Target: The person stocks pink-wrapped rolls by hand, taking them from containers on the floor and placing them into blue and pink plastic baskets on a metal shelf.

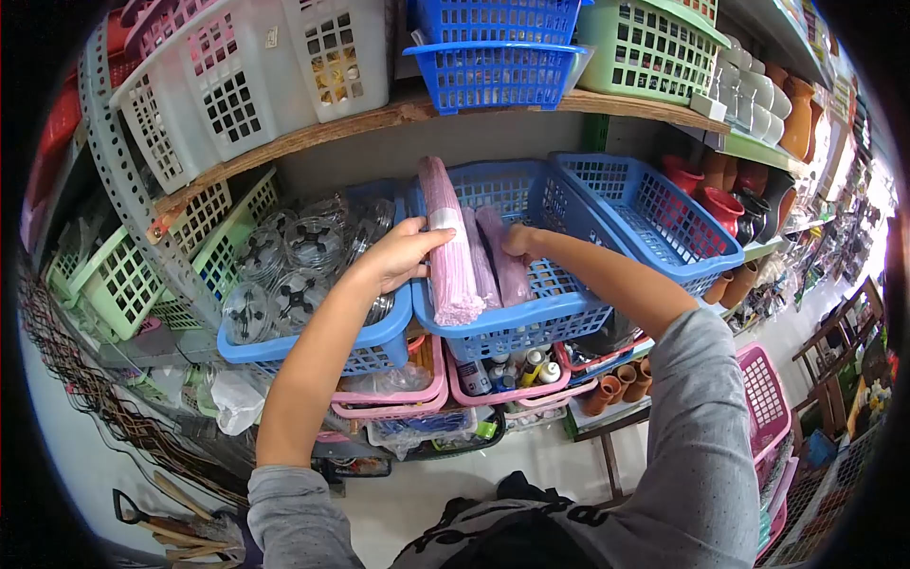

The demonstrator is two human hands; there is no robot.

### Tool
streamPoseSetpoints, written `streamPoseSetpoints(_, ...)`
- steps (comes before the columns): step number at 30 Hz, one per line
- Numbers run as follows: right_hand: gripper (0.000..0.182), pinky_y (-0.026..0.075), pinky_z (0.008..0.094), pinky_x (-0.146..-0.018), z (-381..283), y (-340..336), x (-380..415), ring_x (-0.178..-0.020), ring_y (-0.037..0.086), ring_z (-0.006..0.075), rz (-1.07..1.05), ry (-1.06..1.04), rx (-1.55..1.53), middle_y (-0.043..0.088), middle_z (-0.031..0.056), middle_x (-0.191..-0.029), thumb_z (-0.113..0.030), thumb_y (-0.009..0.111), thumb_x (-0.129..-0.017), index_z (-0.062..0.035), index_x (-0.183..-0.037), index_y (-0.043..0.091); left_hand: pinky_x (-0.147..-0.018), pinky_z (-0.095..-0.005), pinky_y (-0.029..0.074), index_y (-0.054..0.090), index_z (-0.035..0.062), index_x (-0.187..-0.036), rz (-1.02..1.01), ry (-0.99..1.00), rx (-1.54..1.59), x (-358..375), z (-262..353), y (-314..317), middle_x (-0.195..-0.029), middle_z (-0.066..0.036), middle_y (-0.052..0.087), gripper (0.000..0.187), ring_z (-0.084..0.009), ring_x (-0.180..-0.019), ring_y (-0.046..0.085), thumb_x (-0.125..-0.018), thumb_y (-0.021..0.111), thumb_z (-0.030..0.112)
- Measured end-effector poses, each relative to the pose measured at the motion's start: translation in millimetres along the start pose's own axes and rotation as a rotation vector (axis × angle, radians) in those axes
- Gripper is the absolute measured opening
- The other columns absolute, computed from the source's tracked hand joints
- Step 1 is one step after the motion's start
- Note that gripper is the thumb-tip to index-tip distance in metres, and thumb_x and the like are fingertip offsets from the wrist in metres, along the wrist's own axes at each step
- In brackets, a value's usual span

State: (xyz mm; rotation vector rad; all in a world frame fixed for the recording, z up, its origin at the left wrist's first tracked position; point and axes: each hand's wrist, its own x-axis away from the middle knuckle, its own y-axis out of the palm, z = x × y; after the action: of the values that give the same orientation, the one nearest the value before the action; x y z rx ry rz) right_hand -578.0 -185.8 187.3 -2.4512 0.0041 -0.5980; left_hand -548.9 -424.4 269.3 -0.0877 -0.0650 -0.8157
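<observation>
At the far left, pale green plastic baskets (pixel 114 284) with open lattice walls lean on a grey slotted metal rack, and beside them a blue lattice basket (pixel 313 346) holds round clear plastic lids (pixel 284 275) with dark spoked centres. The left hand (pixel 403 254) reaches over that basket's right rim; its grip is closed around a long pink bundle (pixel 444 242), the thumb across the pale band that wraps it near the top. The bundle is a thick, finely ribbed roll, standing tilted with its lower end resting on the front rim of the middle blue basket (pixel 550 318). Just right of it, two shorter pink rolls (pixel 498 266) of the same ribbed stuff lie inside that basket, leaning on its floor. The right hand (pixel 521 239) rests on the upper end of the rightmost roll, fingers curled over it; whether that grip truly clamps the roll cannot be told. Both arms wear grey sleeves pushed up. Further right, another blue basket (pixel 654 218) sits tilted on the shelf, and past it stand glossy red and dark clay pots (pixel 725 204). Below the middle basket, pink trays (pixel 512 379) carry small bottles, with little terracotta pots (pixel 621 384) to their right.
</observation>
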Motion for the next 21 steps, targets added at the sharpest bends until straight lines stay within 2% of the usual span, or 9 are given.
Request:
streamPoseSetpoints(3, 0.028, 0.052, 0.0442, -0.071, 2.5, 0.6, -5.0, -0.094, 0.054, 0.0282, -0.050, 0.028, 0.047, 0.052, 0.0166, -0.108, -0.010, 0.042, -0.083, 0.0005, -0.108, 0.050, -0.083, -0.0358, 0.044, 0.036, -0.0013, -0.122, -0.013, 0.027, -0.015, 4.2, 1.9, 2.2, -0.110, -0.010, 0.051, 0.049, -0.0160, -0.098, 0.053, -0.083, 0.054, 0.024)
streamPoseSetpoints(5, 0.029, 0.053, 0.0441, -0.071, 15.9, -3.7, -26.0, -0.096, 0.053, 0.0286, -0.051, 0.019, 0.050, 0.051, 0.0171, -0.109, -0.011, 0.041, -0.083, -0.0004, -0.109, 0.049, -0.083, -0.0359, 0.044, 0.036, -0.0012, -0.121, 0.005, 0.026, -0.013, 2.9, -1.1, 0.4, -0.110, -0.009, 0.051, 0.049, -0.0160, -0.098, 0.052, -0.083, 0.054, 0.024)
streamPoseSetpoints(10, 0.034, 0.053, 0.0450, -0.066, 6.6, -8.6, 3.7, -0.101, 0.051, 0.0294, -0.012, -0.028, 0.123, 0.048, 0.0172, -0.115, -0.017, 0.039, -0.084, -0.0029, -0.114, 0.047, -0.082, -0.0361, 0.044, 0.037, -0.0011, -0.121, 0.022, 0.018, 0.002, -4.0, -4.7, 3.2, -0.110, -0.009, 0.051, 0.049, -0.0163, -0.099, 0.052, -0.084, 0.054, 0.025)
streamPoseSetpoints(12, 0.054, 0.043, 0.0508, -0.084, -8.0, -14.5, 13.2, -0.110, 0.043, 0.0316, -0.193, 0.001, 0.452, 0.038, 0.0160, -0.126, -0.036, 0.042, -0.084, -0.0097, -0.130, 0.031, -0.082, -0.0362, 0.044, 0.036, -0.0016, -0.122, -0.026, 0.008, -0.020, -8.8, -3.5, 5.0, -0.110, -0.010, 0.051, 0.050, -0.0167, -0.099, 0.052, -0.084, 0.054, 0.025)
streamPoseSetpoints(13, 0.054, 0.043, 0.0508, -0.084, -14.4, -17.6, 19.4, -0.110, 0.043, 0.0316, -0.189, -0.001, 0.452, 0.038, 0.0160, -0.126, -0.036, 0.042, -0.084, -0.0097, -0.130, 0.031, -0.082, -0.0362, 0.044, 0.036, -0.0016, -0.122, -0.026, 0.012, -0.023, -11.3, -2.4, 6.8, -0.110, -0.010, 0.051, 0.050, -0.0167, -0.099, 0.052, -0.084, 0.054, 0.025)
streamPoseSetpoints(15, 0.057, 0.042, 0.0501, -0.084, -27.5, -23.9, 35.8, -0.105, 0.045, 0.0311, -0.121, -0.164, 0.153, 0.039, 0.0182, -0.124, -0.040, 0.044, -0.085, -0.0059, -0.129, 0.030, -0.082, -0.0361, 0.044, 0.034, -0.0022, -0.122, -0.028, 0.016, -0.022, -16.6, -0.3, 11.8, -0.111, -0.011, 0.050, 0.051, -0.0181, -0.100, 0.052, -0.084, 0.054, 0.024)
streamPoseSetpoints(16, 0.057, 0.042, 0.0501, -0.084, -35.3, -26.1, 45.7, -0.105, 0.045, 0.0311, -0.117, -0.165, 0.151, 0.039, 0.0182, -0.124, -0.040, 0.044, -0.085, -0.0059, -0.129, 0.030, -0.082, -0.0361, 0.044, 0.034, -0.0022, -0.122, -0.030, 0.017, -0.025, -20.4, 0.1, 13.5, -0.111, -0.011, 0.050, 0.051, -0.0181, -0.100, 0.052, -0.084, 0.054, 0.024)
streamPoseSetpoints(18, 0.059, 0.043, 0.0480, -0.082, -49.4, -30.7, 66.7, -0.104, 0.046, 0.0313, -0.158, -0.329, -0.367, 0.040, 0.0194, -0.123, -0.042, 0.044, -0.085, -0.0037, -0.128, 0.031, -0.086, -0.0436, 0.040, 0.035, -0.0022, -0.120, -0.031, 0.039, -0.029, -30.8, 0.9, 17.3, -0.113, -0.015, 0.048, 0.045, -0.0224, -0.102, 0.051, -0.085, 0.051, 0.021)
streamPoseSetpoints(21, 0.054, 0.043, 0.0479, -0.081, -54.3, -32.5, 95.3, -0.104, 0.046, 0.0297, -0.249, -0.399, -0.447, 0.045, 0.0178, -0.113, -0.041, 0.045, -0.085, -0.0044, -0.124, 0.037, -0.083, -0.0394, 0.044, 0.035, -0.0018, -0.122, 0.138, 0.009, -0.060, -46.6, 2.1, 31.2, -0.113, -0.014, 0.049, 0.041, -0.0218, -0.102, 0.051, -0.087, 0.044, 0.020)
